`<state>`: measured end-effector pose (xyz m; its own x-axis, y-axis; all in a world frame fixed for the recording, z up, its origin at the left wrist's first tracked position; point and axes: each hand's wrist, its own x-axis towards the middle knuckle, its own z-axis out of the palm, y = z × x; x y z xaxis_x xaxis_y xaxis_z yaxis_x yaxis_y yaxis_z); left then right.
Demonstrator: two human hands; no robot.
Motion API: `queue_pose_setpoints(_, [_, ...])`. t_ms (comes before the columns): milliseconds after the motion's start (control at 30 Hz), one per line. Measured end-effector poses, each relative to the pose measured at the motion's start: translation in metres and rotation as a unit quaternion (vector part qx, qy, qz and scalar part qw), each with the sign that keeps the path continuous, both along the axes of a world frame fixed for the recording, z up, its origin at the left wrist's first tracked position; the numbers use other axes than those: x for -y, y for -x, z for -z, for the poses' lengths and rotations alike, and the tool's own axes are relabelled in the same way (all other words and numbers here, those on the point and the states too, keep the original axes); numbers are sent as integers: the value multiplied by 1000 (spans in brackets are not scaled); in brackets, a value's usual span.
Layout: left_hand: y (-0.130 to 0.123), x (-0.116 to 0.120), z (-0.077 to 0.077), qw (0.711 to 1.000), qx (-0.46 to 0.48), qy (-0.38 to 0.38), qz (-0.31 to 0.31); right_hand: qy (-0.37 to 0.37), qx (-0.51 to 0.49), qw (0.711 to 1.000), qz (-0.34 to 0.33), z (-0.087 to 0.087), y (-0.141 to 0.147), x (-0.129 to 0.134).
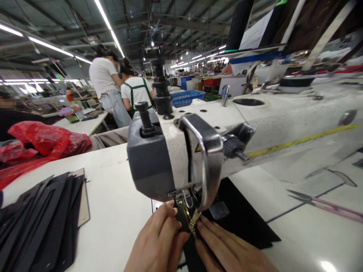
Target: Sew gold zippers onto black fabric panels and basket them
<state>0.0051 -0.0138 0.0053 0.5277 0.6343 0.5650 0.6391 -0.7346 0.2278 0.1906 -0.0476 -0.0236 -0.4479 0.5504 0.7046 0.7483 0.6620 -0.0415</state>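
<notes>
A black zipper with gold metal teeth (186,216) lies under the needle area of a white and grey sewing machine (150,162). Its gold slider (195,218) sits between my two hands. My left hand (160,240) is closed, its bent fingers and thumb gripping the zipper's left edge just below the presser foot. Flat fingers of my right hand (224,245) rest on the zipper's right side and the black material (241,211), close to the slider. The needle itself is hidden behind the machine's head and metal guard (211,162).
A stack of black strips (42,223) lies on the white table (104,189) at left, near a red plastic bag (53,139). Pink-handled thread snips (326,204) lie at right. Two people (106,83) stand beyond, beside a blue crate (188,98).
</notes>
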Motion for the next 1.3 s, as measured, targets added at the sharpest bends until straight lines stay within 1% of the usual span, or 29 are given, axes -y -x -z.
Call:
queue_pose_setpoints(200, [1, -5, -1, 999, 20, 38, -4, -30, 13, 999, -24, -11, 2, -13])
queue_pose_setpoints(433, [2, -9, 0, 998, 11, 60, -32, -58, 14, 998, -15, -14, 7, -20])
queue_pose_setpoints(567, [-1, -13, -2, 998, 30, 45, -36, -60, 1, 998, -12, -16, 10, -25])
queue_pose_setpoints(700, [-1, -12, -1, 996, 33, 71, -38, -71, -19, 997, -9, -17, 15, -28])
queue_pose_setpoints(800, [-1, -8, -4, 996, 28, 74, -32, -70, -10, 997, -19, -20, 14, -23])
queue_pose_setpoints(867, [-1, -3, -7, 997, 11, 63, -30, -27, -8, 999, -40, -25, 10, -19])
queue_pose_setpoints(933, [-1, 1, -7, 998, -9, 48, -42, 60, -17, 997, -56, -31, 5, -20])
queue_pose_setpoints(967, [-1, 3, -6, 998, -19, 40, -52, 111, -26, 992, -47, -34, 3, -22])
queue_pose_setpoints(1033, [-3, 5, 0, 997, -30, 14, -70, 207, -54, 977, -1, -38, 3, -33])
queue_pose_setpoints(1100, [-4, 4, 9, 997, -25, -23, -74, 272, -77, 958, 37, -38, 5, -47])
queue_pose_setpoints(1200, [-6, 0, 19, 996, -9, -70, -49, 308, -96, 946, 33, -35, 10, -62])
queue_pose_setpoints(1300, [-5, -1, 18, 996, -20, -86, -16, 318, -121, 939, 48, -33, 13, -65])
